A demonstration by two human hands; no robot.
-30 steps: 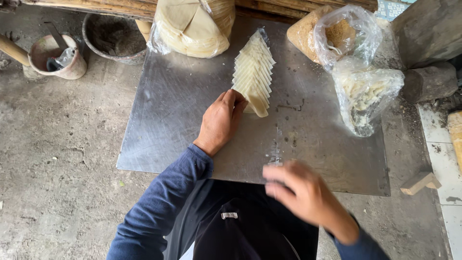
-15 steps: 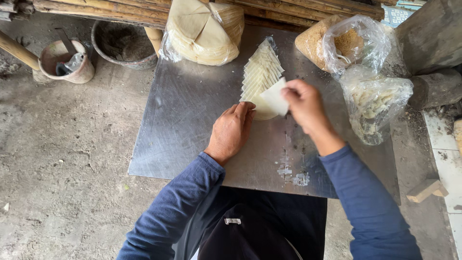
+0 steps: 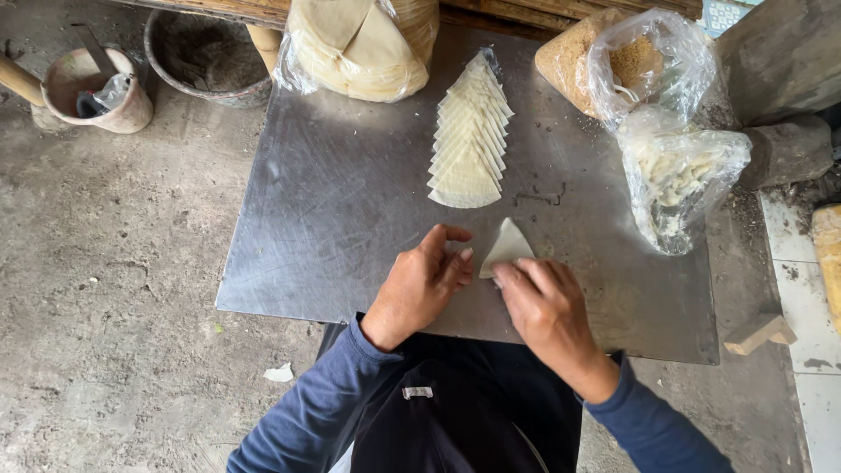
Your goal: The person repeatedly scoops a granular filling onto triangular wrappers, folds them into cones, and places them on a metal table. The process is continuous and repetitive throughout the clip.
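Dough triangle (image 3: 507, 248) on metal sheet (image 3: 333, 201), pinched by right hand (image 3: 545, 307) fingers; left hand (image 3: 420, 285) curled loose alongside, holding nothing.

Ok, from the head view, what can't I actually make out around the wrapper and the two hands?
- Lower part of the triangular wrapper: covered by the right hand fingers.
- Left hand palm side: turned down, contact with the metal sheet unclear.
- Contents of the clear bag: blurred by crinkled plastic.
- Stack of round wrappers: cut off by the top edge.
- Inside of the small pot: too small.
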